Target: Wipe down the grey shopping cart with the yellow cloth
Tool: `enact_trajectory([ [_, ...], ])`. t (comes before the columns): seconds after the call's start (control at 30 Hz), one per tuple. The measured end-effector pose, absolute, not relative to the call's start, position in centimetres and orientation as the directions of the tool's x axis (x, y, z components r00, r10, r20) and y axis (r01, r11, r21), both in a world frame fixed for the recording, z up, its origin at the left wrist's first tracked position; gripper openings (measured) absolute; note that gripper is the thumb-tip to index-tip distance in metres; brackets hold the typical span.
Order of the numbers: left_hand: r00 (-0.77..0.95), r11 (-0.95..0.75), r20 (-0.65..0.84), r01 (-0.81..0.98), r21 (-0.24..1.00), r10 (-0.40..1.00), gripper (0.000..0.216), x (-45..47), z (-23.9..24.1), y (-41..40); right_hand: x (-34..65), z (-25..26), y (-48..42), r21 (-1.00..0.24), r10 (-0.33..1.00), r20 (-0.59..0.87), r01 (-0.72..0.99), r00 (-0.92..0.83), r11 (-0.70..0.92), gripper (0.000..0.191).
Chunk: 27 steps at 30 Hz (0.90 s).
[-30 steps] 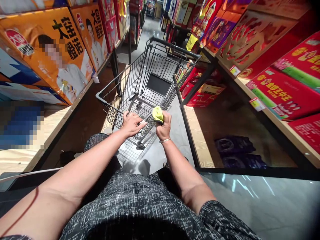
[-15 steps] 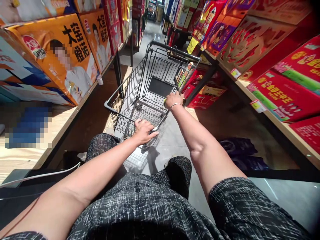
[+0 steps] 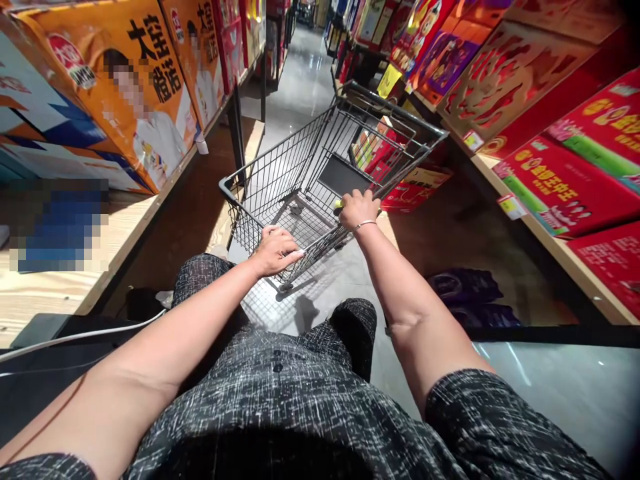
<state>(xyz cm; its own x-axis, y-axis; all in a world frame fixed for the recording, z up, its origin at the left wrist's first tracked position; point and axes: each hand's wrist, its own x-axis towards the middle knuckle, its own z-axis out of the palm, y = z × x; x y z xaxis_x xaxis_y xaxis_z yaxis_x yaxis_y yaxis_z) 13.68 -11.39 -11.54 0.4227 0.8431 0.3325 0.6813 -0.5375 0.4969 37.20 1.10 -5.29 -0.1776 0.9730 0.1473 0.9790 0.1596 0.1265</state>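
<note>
A dark wire shopping cart [image 3: 280,157] stands on the floor before me, turned at an angle with its handle side at right. My left hand [image 3: 275,251] is closed over the cart's near rim. Further up and to the right, my right hand [image 3: 359,209] grips the same cart near its corner, a thin bracelet on the wrist. Something small and yellow-green shows beside the right fingers. The cart's wire floor looks bare, and a dark panel [image 3: 347,175] hangs on its far side.
Shelving lines both sides of a narrow aisle [image 3: 303,70]. Orange boxes [image 3: 110,100] stand on the left wooden shelf; red gift boxes [image 3: 545,180] fill the right one. Purple packages [image 3: 467,287] lie low at right. A white cable [image 3: 90,333] runs at lower left.
The cart has swung, its far end moving to the right toward the right shelf. Both hands stay on it; my left hand has shifted slightly left and my right slightly right.
</note>
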Motion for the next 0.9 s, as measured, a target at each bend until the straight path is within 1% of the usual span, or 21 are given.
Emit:
enact_trajectory([
  [0.1, 0.439, -0.553, 0.337, 0.674, 0.49, 0.833, 0.044, 13.0, -11.6, -10.9, 37.6, -5.4, -1.2, 0.096, 0.975, 0.184, 0.99, -0.121, 0.105, 0.036],
  [0.17, 0.429, -0.55, 0.343, 0.665, 0.506, 0.835, 0.049, 12.6, -11.7, -10.5, 37.0, -5.1, -2.6, 0.102, 0.976, 0.189, 0.991, -0.107, 0.089, 0.037],
  [0.2, 0.421, -0.545, 0.347, 0.66, 0.517, 0.838, 0.05, 12.5, -11.9, -10.3, 36.3, -4.8, -3.2, 0.117, 0.977, 0.172, 0.987, -0.126, 0.107, 0.036],
  [0.23, 0.413, -0.541, 0.35, 0.659, 0.523, 0.841, 0.052, 12.4, -12.0, -10.0, 35.4, -4.4, -3.6, 0.139, 0.979, 0.124, 0.98, -0.16, 0.143, 0.035],
  [0.27, 0.407, -0.539, 0.354, 0.663, 0.519, 0.842, 0.054, 12.3, -12.2, -9.8, 34.2, -3.9, -3.8, 0.162, 0.978, 0.038, 0.967, -0.206, 0.197, 0.034],
  [0.33, 0.399, -0.536, 0.364, 0.698, 0.474, 0.841, 0.056, 12.4, -12.5, -9.3, 31.4, -3.0, -3.9, 0.166, 0.922, -0.213, 0.918, -0.323, 0.36, 0.031],
  [0.4, 0.379, -0.523, 0.388, 0.755, 0.394, 0.84, 0.054, 12.5, -12.8, -8.7, 28.7, -2.3, -3.3, 0.074, 0.77, -0.451, 0.841, -0.451, 0.535, 0.032],
  [0.47, 0.348, -0.501, 0.425, 0.8, 0.33, 0.836, 0.052, 12.7, -13.0, -8.2, 26.9, -2.0, -2.3, -0.042, 0.631, -0.571, 0.786, -0.526, 0.617, 0.035],
  [0.53, 0.335, -0.496, 0.453, 0.813, 0.304, 0.826, 0.05, 12.7, -13.1, -7.7, 26.8, -2.0, -1.2, -0.127, 0.579, -0.624, 0.799, -0.525, 0.588, 0.038],
  [0.63, 0.362, -0.528, 0.469, 0.798, 0.291, 0.805, 0.048, 12.5, -13.2, -7.1, 29.8, -1.6, 0.3, -0.234, 0.598, -0.621, 0.848, -0.507, 0.475, 0.04],
  [0.67, 0.369, -0.538, 0.476, 0.792, 0.289, 0.799, 0.047, 12.4, -13.1, -6.9, 31.5, -1.3, 0.5, -0.246, 0.625, -0.608, 0.865, -0.49, 0.438, 0.04],
  [0.7, 0.373, -0.546, 0.482, 0.786, 0.29, 0.793, 0.046, 12.3, -13.1, -6.7, 33.3, -0.8, 0.6, -0.233, 0.662, -0.592, 0.884, -0.46, 0.406, 0.04],
  [0.77, 0.386, -0.564, 0.49, 0.772, 0.292, 0.782, 0.045, 12.0, -13.0, -6.4, 36.7, 0.1, -0.1, -0.171, 0.744, -0.544, 0.919, -0.388, 0.355, 0.039],
  [0.8, 0.398, -0.576, 0.489, 0.764, 0.291, 0.776, 0.044, 11.9, -13.0, -6.3, 38.1, 0.5, -0.8, -0.153, 0.788, -0.489, 0.926, -0.375, 0.345, 0.039],
  [0.83, 0.414, -0.588, 0.486, 0.756, 0.288, 0.77, 0.044, 11.8, -12.9, -6.1, 39.1, 0.6, -1.7, -0.16, 0.828, -0.4, 0.92, -0.392, 0.359, 0.041],
  [0.87, 0.429, -0.598, 0.481, 0.749, 0.285, 0.765, 0.044, 11.7, -12.9, -6.0, 39.6, 0.3, -2.9, -0.182, 0.861, -0.274, 0.902, -0.429, 0.392, 0.044],
  [0.9, 0.439, -0.606, 0.477, 0.743, 0.283, 0.761, 0.045, 11.6, -12.9, -5.9, 39.7, -0.4, -4.1, -0.205, 0.878, -0.117, 0.877, -0.464, 0.435, 0.048],
])
